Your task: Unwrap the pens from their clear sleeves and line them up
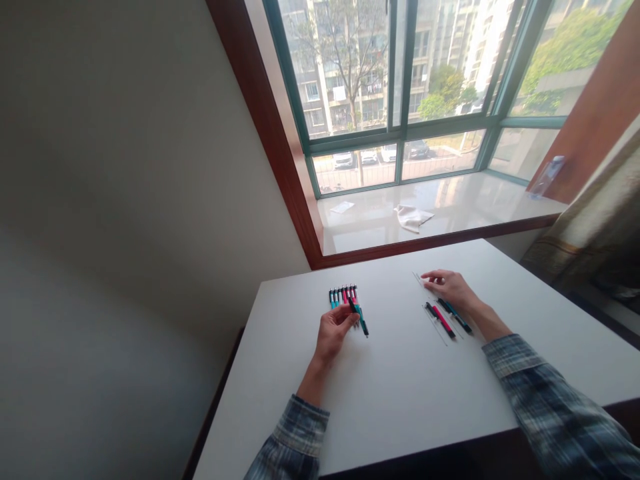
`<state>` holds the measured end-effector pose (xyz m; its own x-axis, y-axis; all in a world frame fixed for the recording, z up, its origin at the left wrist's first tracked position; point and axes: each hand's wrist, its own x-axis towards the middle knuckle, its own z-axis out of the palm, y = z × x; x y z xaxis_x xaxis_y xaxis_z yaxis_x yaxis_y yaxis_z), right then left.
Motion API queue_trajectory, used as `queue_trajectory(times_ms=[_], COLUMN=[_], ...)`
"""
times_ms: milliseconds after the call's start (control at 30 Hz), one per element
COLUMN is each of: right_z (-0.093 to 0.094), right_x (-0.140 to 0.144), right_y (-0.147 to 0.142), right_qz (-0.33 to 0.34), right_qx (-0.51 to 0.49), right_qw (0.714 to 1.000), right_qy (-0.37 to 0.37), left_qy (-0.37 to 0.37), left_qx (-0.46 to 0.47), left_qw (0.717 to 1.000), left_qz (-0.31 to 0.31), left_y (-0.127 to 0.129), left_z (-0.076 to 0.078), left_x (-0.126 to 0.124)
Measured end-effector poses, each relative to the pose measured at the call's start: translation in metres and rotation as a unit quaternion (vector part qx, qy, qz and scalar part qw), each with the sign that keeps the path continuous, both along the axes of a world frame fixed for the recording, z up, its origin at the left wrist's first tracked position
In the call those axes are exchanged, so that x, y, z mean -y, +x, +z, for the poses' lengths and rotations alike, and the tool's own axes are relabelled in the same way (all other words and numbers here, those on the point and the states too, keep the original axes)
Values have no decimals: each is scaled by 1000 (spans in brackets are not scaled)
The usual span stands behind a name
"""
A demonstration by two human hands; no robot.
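Observation:
My left hand (334,333) is closed on a teal pen (365,325) with black ends, held slanted above the table. Behind that hand a row of several pens (343,294), teal, white and red, lies side by side; the hand hides part of it. Over on the right, my right hand (453,290) is low over the table, its thumb and forefinger slightly apart beside thin pen refills (417,277). Below its palm lie a red pen (443,321) and a dark teal pen (455,317), with more thin refills (440,335) alongside.
The white table (380,407) stands against a wall (150,167) and a window sill (370,230). On the sill are a white cloth (413,217), a piece of paper (343,207) and a clear bottle (547,177). A curtain (575,227) hangs at the right.

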<state>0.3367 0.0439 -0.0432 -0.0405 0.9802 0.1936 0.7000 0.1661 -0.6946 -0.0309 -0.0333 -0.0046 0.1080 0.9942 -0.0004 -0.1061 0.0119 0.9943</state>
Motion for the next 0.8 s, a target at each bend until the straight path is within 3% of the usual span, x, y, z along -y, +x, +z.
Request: queue_trajectory(times_ms=[267,600,700,800], right_z=[-2,5,15,34], right_x=[0,6,12,23], right_y=[-2,-1,-11,-39], right_qz=[3,-47,-62,-41], right_qx=[24,-4,-64,-197], right_qw=[1000,999,996,978], right_qy=[-3,3,24,62], left_qy=[-1,9,14,29], left_qx=[15,18,18,-7], left_qw=[1000,1000,1000,999], left_qz=[5,7,16,22], left_y=[0,-2,-3,-5], left_z=[-1,3,2,0], left_x=[2,7,7,8])
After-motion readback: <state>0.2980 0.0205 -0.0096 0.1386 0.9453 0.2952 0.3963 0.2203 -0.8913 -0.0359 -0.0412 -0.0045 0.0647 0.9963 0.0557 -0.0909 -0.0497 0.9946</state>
